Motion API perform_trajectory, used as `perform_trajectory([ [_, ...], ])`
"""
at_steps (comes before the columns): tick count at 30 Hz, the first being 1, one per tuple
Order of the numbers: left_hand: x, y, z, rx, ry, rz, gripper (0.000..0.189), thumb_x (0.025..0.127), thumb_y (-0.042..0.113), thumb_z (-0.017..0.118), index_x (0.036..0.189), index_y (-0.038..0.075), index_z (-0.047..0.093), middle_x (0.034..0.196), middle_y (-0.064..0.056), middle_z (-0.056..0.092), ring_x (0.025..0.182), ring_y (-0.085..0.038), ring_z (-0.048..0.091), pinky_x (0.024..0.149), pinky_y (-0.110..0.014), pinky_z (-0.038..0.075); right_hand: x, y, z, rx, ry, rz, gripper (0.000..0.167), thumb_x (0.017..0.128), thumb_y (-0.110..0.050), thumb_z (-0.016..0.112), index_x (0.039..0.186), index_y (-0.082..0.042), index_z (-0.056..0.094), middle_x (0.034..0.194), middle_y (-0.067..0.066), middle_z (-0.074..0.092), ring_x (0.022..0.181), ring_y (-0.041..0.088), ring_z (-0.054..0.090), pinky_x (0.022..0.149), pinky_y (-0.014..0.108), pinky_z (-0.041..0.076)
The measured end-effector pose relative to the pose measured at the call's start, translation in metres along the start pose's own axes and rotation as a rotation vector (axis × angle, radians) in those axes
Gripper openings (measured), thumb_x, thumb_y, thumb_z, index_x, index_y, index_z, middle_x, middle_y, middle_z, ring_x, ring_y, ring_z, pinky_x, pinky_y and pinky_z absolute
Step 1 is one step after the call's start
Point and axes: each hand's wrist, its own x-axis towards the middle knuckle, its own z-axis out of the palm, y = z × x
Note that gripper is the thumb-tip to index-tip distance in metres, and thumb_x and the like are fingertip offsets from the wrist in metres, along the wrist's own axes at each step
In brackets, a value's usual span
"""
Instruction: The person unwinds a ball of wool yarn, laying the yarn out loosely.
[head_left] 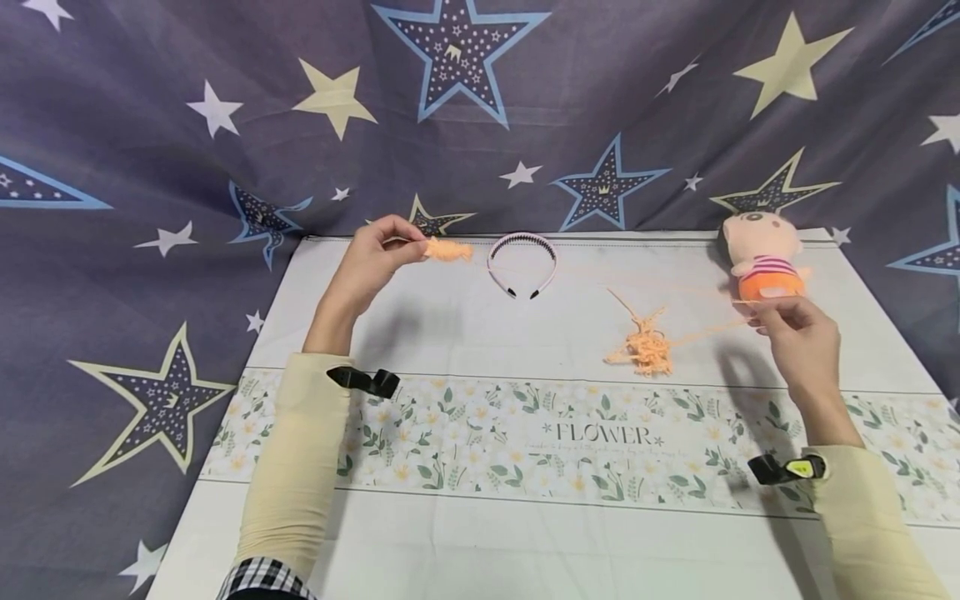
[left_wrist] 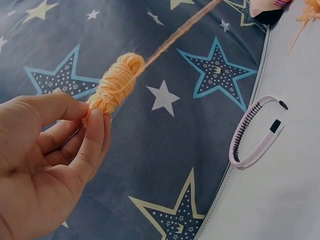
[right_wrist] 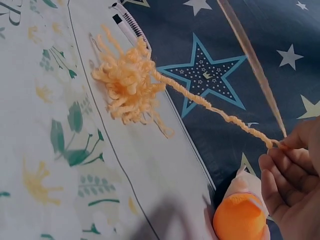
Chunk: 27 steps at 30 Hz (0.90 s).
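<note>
A small wound bundle of orange yarn (left_wrist: 118,82) is pinched at one end between the thumb and fingertips of my left hand (head_left: 378,254), raised above the table's far left part. From it a strand stretches across to my right hand (head_left: 801,342), which pinches the yarn between thumb and fingers. A second, crinkled length of yarn (right_wrist: 215,111) runs from the right fingertips down to a loose, tangled heap of orange yarn (head_left: 647,346) on the tabletop. In the right wrist view, that heap (right_wrist: 129,82) shows many curly loops and a few free ends.
A pink headband (head_left: 522,237) with dark inner teeth lies at the table's back edge. Behind my right hand sits a plush toy (head_left: 768,250) with orange bottoms. The white table cover (head_left: 480,537) bears a flowered band. A star-patterned curtain (head_left: 465,167) hangs behind.
</note>
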Motion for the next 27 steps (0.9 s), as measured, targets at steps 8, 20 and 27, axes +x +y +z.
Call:
perform_trajectory([
  [8, 0.000, 0.002, 0.000, -0.028, 0.038, 0.015, 0.013, 0.090, 0.003, 0.063, 0.099, -0.006, 0.060, 0.099, -0.004, 0.061, 0.086, -0.013, 0.062, 0.084, -0.025, 0.055, 0.000, 0.004, -0.005, -0.113, -0.114, 0.010, 0.022, 0.097, -0.024, 0.053, 0.104, -0.005, 0.062, 0.075, -0.027, 0.057, 0.071, -0.006, 0.058, 0.063, 0.006, 0.047],
  [20, 0.001, 0.005, 0.014, -0.054, -0.011, 0.061, 0.007, 0.089, 0.001, 0.063, 0.096, -0.002, 0.062, 0.097, -0.005, 0.060, 0.083, -0.012, 0.062, 0.082, -0.025, 0.055, -0.004, 0.005, 0.015, -0.226, -0.356, -0.251, 0.025, 0.096, -0.023, 0.059, 0.104, 0.000, 0.066, 0.081, -0.006, 0.066, 0.074, -0.001, 0.060, 0.062, 0.009, 0.045],
  [27, -0.001, 0.014, 0.026, -0.021, -0.063, 0.078, 0.010, 0.090, 0.005, 0.065, 0.098, 0.000, 0.063, 0.096, -0.003, 0.060, 0.083, -0.014, 0.063, 0.082, -0.029, 0.056, -0.009, -0.002, 0.036, -0.208, -0.421, -0.356, 0.017, 0.094, -0.014, 0.062, 0.101, 0.000, 0.068, 0.088, 0.014, 0.069, 0.073, -0.004, 0.059, 0.064, 0.009, 0.045],
])
